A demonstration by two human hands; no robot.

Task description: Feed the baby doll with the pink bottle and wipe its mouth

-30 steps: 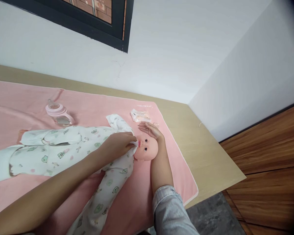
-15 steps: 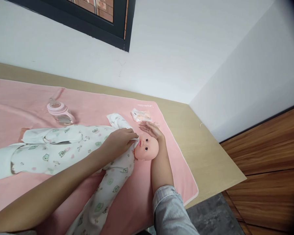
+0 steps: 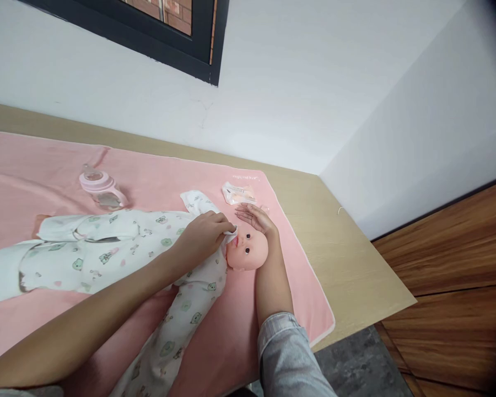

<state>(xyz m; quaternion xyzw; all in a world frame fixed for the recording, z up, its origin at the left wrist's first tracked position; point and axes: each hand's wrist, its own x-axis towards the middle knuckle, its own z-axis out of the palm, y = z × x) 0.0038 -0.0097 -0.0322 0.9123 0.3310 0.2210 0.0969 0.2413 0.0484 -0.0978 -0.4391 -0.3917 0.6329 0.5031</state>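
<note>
A baby doll (image 3: 252, 253) in a white printed sleepsuit (image 3: 119, 242) lies on its back, its bald head toward the right. My left hand (image 3: 209, 231) reaches across the doll's chest, fingers pinched on a small white cloth (image 3: 230, 234) that touches the area by the doll's mouth and chin. Part of the cloth is hidden under my fingers. Beyond the head, my right hand (image 3: 254, 216) lies with its fingers stretched out and holds nothing. The right forearm runs along the crown of the doll's head, against it.
A pink baby bottle (image 3: 101, 187) with a handle lies beyond the doll's legs. Close to my right hand is a clear plastic packet (image 3: 238, 193). Everything rests on a pink mat (image 3: 301, 292) over a wooden table (image 3: 355, 286), with a white wall (image 3: 273, 110) behind.
My left hand has shifted slightly at the doll's mouth, and more of the white cloth shows beside the fingertips. The right hand and the doll stay in place.
</note>
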